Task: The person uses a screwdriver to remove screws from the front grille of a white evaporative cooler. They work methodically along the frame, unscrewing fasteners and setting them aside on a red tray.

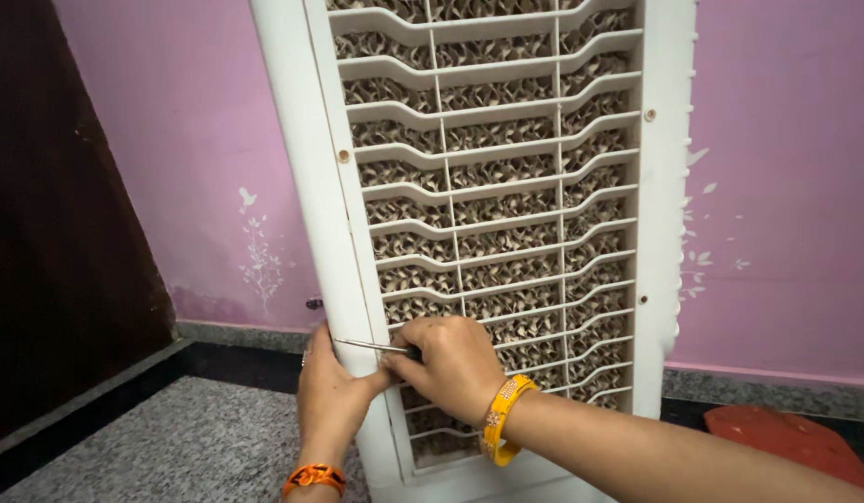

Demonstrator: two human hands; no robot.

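Observation:
A tall white air cooler [660,186] stands upright against a pink wall, its back grille [492,186] with brown honeycomb padding facing me. My right hand [455,363], with an orange and yellow bangle on the wrist, grips the dark handle of a screwdriver. Its thin metal shaft [367,345] points left to the grille's left frame, low down. My left hand [328,387], an orange band on its wrist, presses against that left frame edge, with its thumb near the shaft's tip.
Screws [344,156] sit along both sides of the grille frame. A dark brown door [60,233] stands at the left. The floor is speckled grey stone with a black border [227,368]. A red flat object [790,438] lies at the lower right.

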